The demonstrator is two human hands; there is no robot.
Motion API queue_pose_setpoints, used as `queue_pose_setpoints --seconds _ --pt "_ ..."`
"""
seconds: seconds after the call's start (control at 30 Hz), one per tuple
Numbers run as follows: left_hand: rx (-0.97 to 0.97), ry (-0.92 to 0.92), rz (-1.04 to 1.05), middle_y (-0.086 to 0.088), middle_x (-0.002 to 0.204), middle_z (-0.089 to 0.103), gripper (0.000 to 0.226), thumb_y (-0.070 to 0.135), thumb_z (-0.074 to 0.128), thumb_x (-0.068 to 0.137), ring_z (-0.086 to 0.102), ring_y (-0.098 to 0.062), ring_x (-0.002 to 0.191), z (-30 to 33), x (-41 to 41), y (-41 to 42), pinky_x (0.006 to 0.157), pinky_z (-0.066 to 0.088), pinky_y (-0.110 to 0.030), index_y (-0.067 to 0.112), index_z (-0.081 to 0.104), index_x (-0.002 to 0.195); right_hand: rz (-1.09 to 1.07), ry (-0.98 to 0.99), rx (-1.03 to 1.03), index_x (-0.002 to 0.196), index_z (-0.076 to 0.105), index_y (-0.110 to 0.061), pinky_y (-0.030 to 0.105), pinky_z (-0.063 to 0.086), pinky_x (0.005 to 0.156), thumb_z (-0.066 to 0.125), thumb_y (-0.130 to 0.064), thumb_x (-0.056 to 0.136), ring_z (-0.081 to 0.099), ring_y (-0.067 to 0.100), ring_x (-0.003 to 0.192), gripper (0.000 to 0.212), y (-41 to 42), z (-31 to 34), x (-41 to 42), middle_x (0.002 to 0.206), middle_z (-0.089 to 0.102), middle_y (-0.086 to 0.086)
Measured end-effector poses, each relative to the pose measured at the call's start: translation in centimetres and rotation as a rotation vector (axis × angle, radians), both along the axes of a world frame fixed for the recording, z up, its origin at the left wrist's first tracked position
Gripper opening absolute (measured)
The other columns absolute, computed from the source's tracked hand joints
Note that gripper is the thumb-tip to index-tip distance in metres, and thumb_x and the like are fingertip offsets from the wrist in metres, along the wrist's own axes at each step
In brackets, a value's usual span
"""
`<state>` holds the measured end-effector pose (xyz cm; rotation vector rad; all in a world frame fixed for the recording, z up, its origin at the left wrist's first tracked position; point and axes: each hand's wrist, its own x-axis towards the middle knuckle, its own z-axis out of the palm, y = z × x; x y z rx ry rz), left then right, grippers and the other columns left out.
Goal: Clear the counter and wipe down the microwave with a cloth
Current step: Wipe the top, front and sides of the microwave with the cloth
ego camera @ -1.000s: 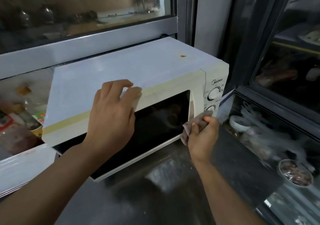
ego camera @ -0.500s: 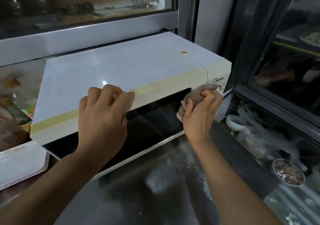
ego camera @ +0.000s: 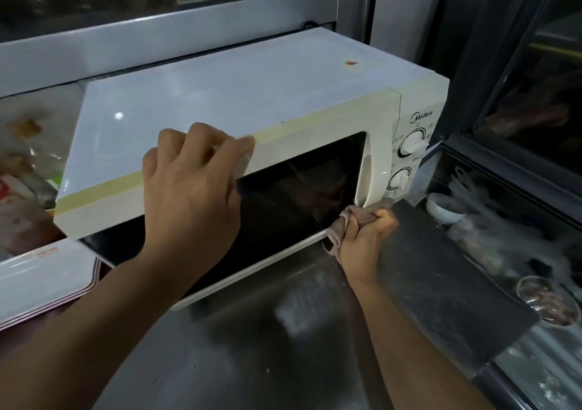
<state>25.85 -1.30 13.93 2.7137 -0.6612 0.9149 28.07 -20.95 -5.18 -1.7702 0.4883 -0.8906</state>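
Note:
A cream and white microwave [ego camera: 239, 94] with a dark door window and two round dials stands on the steel counter [ego camera: 283, 346]. My left hand [ego camera: 192, 189] rests on its top front edge, fingers curled over the yellowed strip. My right hand [ego camera: 365, 236] grips a bunched grey-brown cloth [ego camera: 346, 220] and presses it against the lower right corner of the door, just under the door handle.
A white tray [ego camera: 47, 280] with red trim lies at the left by the microwave. To the right, behind glass, sit a small white bowl [ego camera: 444, 208], plastic bags and a metal bowl [ego camera: 548, 302] of food. A window frame runs behind the microwave.
My right hand has slid the cloth down from the top of the door handle to the door's lower right corner. The left hand stays on the top edge.

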Motion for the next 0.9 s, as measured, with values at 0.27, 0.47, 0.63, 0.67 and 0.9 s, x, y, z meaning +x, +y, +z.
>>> queue_pose_setpoints --seconds 0.27,0.47,0.63,0.67,0.9 --pt "0.057 0.013 -0.049 -0.018 0.134 0.049 0.050 0.002 0.052 0.077 0.040 -0.041 0.118 -0.8 -2.0 3.1 0.095 0.030 -0.046 0.001 0.053 0.127 0.118 0.222 0.421 0.115 0.030 -0.007 0.015 0.044 0.042 0.045 -0.011 0.097 0.058 0.027 0.068 0.024 5.3 1.5 -1.5 0.123 0.040 0.022" --pt "0.000 0.029 0.109 -0.015 0.130 0.046 0.052 0.011 0.050 0.073 0.034 -0.034 0.112 -0.4 -3.0 6.5 0.090 0.029 -0.044 0.009 0.053 0.126 0.042 0.306 0.330 0.120 0.037 0.000 0.015 0.042 0.084 0.052 -0.012 0.094 0.054 0.028 0.103 0.032 6.6 1.3 -2.0 0.126 0.044 0.022" --pt "0.029 0.014 0.144 -0.017 0.119 0.051 0.051 0.009 0.053 0.075 0.038 -0.036 0.104 -0.8 -3.0 7.5 0.087 0.032 -0.046 0.008 0.055 0.126 -0.108 0.253 0.385 0.110 0.046 0.010 0.024 0.046 0.089 0.052 0.001 0.091 0.058 0.027 0.104 0.022 2.5 1.5 0.3 0.116 0.055 0.021" --pt "0.010 0.007 0.153 -0.017 0.117 0.053 0.050 0.008 0.054 0.075 0.039 -0.036 0.102 -0.8 -3.0 7.3 0.086 0.032 -0.045 0.008 0.056 0.124 -0.125 0.266 0.419 0.110 0.045 0.008 0.028 0.047 0.091 0.054 0.000 0.090 0.058 0.027 0.104 0.024 1.9 1.3 0.5 0.115 0.055 0.020" --pt "-0.024 -0.002 0.192 -0.017 0.116 0.055 0.054 0.006 0.056 0.071 0.044 -0.042 0.099 -1.0 -3.4 6.6 0.080 0.033 -0.043 0.009 0.056 0.125 -0.138 0.164 0.814 0.105 0.051 -0.006 0.017 0.048 0.045 0.052 -0.015 0.093 0.064 0.015 0.058 0.015 2.7 1.8 0.7 0.084 0.061 0.011"
